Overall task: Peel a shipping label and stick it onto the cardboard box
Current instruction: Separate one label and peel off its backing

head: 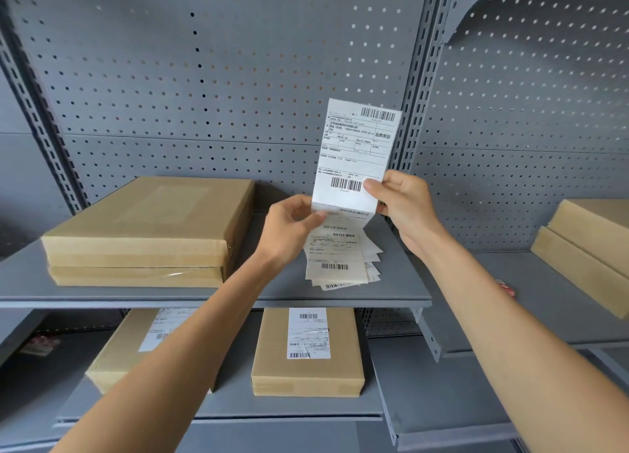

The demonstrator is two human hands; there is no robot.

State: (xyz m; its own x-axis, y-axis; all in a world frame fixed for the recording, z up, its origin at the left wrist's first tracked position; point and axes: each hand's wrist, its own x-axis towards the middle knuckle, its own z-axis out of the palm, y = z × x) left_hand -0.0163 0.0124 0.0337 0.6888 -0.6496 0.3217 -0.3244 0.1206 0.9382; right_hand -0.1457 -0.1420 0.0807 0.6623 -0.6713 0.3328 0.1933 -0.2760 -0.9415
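Observation:
I hold a white shipping label [357, 149] upright above the upper shelf, barcodes facing me. My right hand [403, 204] pinches its lower right edge. My left hand [289, 227] grips its lower left corner, where the bottom strip is folded over. Under my hands a loose pile of label sheets [340, 258] lies on the shelf. Two plain cardboard boxes [146, 227] sit stacked to the left of the pile, with no label on top.
Grey metal shelf [391, 282] backed by a perforated panel. Below, two cardboard boxes carry labels, one at the centre [306, 350] and one at the left [136, 350]. More boxes [585, 248] lean at the right. A small red item [507, 287] lies on the right shelf.

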